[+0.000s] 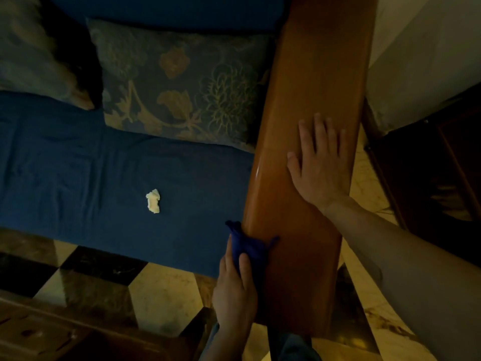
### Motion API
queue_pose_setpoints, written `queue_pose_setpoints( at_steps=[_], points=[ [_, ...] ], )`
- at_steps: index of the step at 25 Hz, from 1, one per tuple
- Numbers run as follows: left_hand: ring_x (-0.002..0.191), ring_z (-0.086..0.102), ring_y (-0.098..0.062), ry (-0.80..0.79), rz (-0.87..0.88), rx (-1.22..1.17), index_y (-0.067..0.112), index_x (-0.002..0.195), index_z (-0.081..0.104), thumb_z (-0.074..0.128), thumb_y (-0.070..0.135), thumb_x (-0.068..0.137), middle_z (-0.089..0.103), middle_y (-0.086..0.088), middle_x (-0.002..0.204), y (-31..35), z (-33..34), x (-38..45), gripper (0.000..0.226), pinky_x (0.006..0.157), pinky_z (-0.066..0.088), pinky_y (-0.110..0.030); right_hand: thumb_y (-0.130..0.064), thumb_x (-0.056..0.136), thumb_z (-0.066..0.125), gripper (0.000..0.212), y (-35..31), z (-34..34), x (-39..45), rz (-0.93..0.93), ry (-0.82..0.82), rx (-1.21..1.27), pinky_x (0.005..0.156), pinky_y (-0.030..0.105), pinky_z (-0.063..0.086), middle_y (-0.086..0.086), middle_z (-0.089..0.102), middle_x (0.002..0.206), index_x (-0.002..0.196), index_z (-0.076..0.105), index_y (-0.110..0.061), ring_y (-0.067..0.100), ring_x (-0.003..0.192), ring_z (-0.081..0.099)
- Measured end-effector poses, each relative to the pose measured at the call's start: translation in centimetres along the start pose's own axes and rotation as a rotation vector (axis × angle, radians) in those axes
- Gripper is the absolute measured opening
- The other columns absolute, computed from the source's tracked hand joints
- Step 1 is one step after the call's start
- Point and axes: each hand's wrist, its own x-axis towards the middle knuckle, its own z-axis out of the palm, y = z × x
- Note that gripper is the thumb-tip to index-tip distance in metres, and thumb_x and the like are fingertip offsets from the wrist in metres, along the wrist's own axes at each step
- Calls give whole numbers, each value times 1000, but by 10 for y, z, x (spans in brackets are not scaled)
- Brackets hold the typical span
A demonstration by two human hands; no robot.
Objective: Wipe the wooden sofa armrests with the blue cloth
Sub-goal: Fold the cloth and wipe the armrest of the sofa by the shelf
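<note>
L hand (235, 290) is closed on the blue cloth (247, 246), thumb on top, and presses it on the inner side edge of the wooden armrest (312, 100), near its front end. The cloth sticks out past the fingers, w/ one corner lying on the top of the wood. R hand (321, 162) lies flat & open on the armrest top, farther back, holding nothing. Beside the armrest: blue seat cushion (78, 165) w/ a small white crumpled scrap (153, 201), and a flowered pillow (182, 84) touching the wood.
</note>
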Motion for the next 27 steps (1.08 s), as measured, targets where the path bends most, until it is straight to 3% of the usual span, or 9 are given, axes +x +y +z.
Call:
queue_pose_setpoints(
  at_steps=[2,4,9,12,15,17,19,22,27],
  points=[
    [105,58,-7,-62,-58,-50,41,153,18,12,66,92,49,6,145,34,-12,28,67,81,49,-25,-52,100,22,69,-2,-1,0,4,-8,-12,123,57,10,17,12,166,158,15,-16,36,153,12],
    [117,58,-20,-62,18,-33,38,154,14,18,64,96,44,3,150,85,-19,72,64,94,49,-41,-51,100,23,69,-3,-1,2,13,-9,-19,123,58,9,17,12,166,158,15,-15,36,153,12],
    [125,51,-38,15,216,24,27,157,5,23,55,103,35,-16,154,229,-7,222,64,99,41,-48,-48,102,20,68,-1,6,3,-7,4,-10,123,57,11,18,11,166,158,14,-10,34,154,9],
    [134,43,-38,-9,329,167,27,157,5,22,50,104,19,-16,162,272,-2,276,60,104,41,-49,-48,102,28,71,0,8,4,10,31,41,124,53,10,17,14,166,157,11,-7,32,154,12],
    [149,15,-40,22,683,421,32,157,14,25,45,104,1,-7,167,244,-1,265,55,115,30,-56,-41,102,39,71,0,2,2,56,136,321,125,43,10,15,14,166,157,9,-7,27,153,13],
    [152,2,-37,65,911,617,33,156,18,22,47,103,5,-2,167,201,-1,228,55,119,17,-59,-33,103,42,67,1,-6,0,147,241,617,124,36,15,16,16,165,157,12,-8,21,151,14],
    [153,0,-32,39,1039,695,32,156,18,22,48,102,7,-1,167,155,-1,178,56,120,9,-59,-31,104,41,62,2,-20,-9,304,247,788,119,38,27,12,20,163,158,14,-14,21,149,22],
    [153,-4,-31,-127,1104,751,30,155,20,27,49,103,4,-2,167,86,2,101,56,121,3,-58,-36,103,45,58,-2,-33,-43,388,68,598,115,41,35,6,37,156,155,27,-20,24,142,34],
    [152,-7,-29,-328,1064,816,29,155,22,31,52,101,14,-4,166,0,-5,2,60,119,0,-54,-40,100,51,55,-28,-36,-156,139,-223,429,111,31,33,-4,41,152,151,37,-25,18,138,38]
  ],
)
